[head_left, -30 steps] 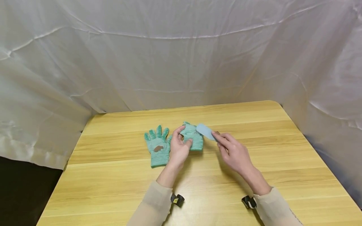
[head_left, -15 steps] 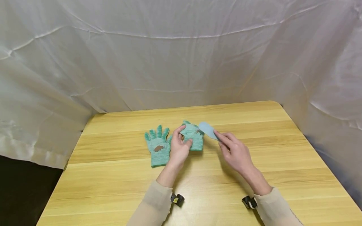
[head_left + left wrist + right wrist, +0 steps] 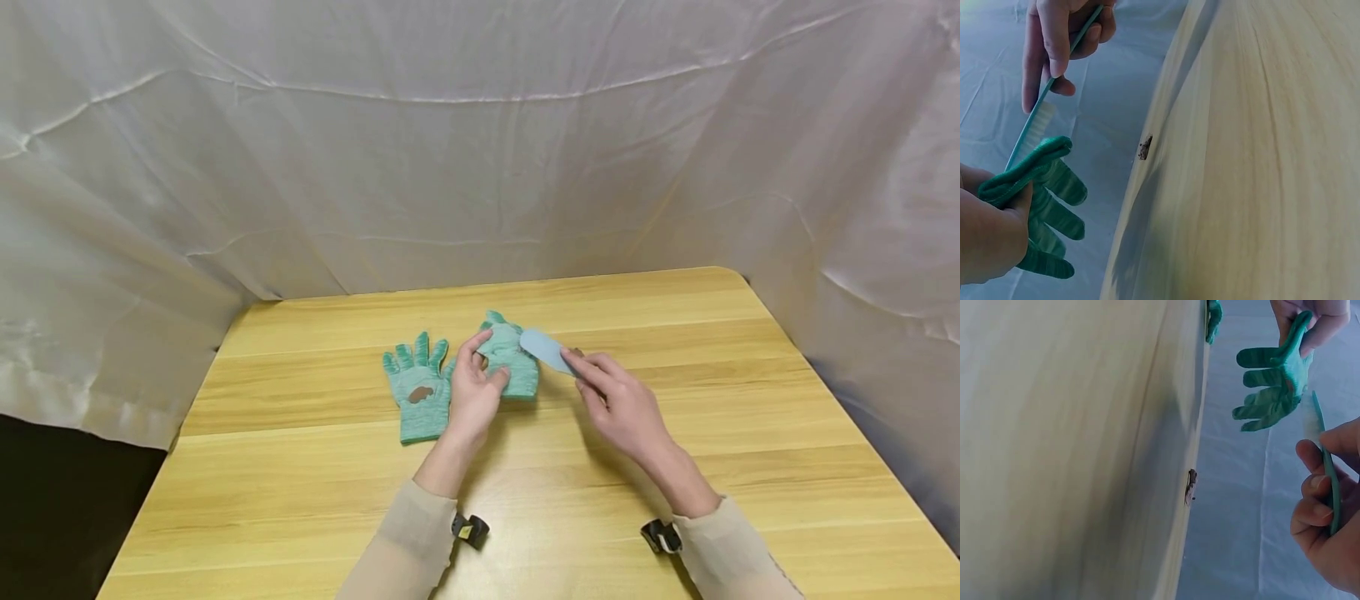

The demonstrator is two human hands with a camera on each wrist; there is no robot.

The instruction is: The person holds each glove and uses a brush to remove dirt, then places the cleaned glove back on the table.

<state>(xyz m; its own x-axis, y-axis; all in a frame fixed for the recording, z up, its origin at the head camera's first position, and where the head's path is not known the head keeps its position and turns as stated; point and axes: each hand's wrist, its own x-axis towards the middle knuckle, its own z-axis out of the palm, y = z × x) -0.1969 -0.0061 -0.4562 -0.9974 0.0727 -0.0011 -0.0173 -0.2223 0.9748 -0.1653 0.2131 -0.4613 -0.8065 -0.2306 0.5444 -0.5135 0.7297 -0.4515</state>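
Note:
My left hand (image 3: 475, 398) pinches a green knit glove (image 3: 519, 367) near its cuff, thumb in front, and holds it above the table. My right hand (image 3: 624, 410) grips a light blue brush (image 3: 543, 348) by its handle, index finger stretched along the back. White bristles (image 3: 1041, 125) show in the left wrist view, facing the glove. The brush head overlaps the glove's right edge in the head view. In the right wrist view, the held glove's fingers (image 3: 1257, 378) spread away from the brush. A matching glove (image 3: 423, 423) lies flat at left, a brown patch on its palm.
The wooden table (image 3: 300, 500) carries a small dark brown lump (image 3: 1145, 147), seen in both wrist views. A grey-white curtain (image 3: 465, 183) hangs behind the table and along its sides. Each wrist wears a black strapped camera (image 3: 471, 530).
The brush moved slightly right and off the glove, then back left onto its edge. The held glove has tipped, so its upper end stands higher. The glove at left stays put.

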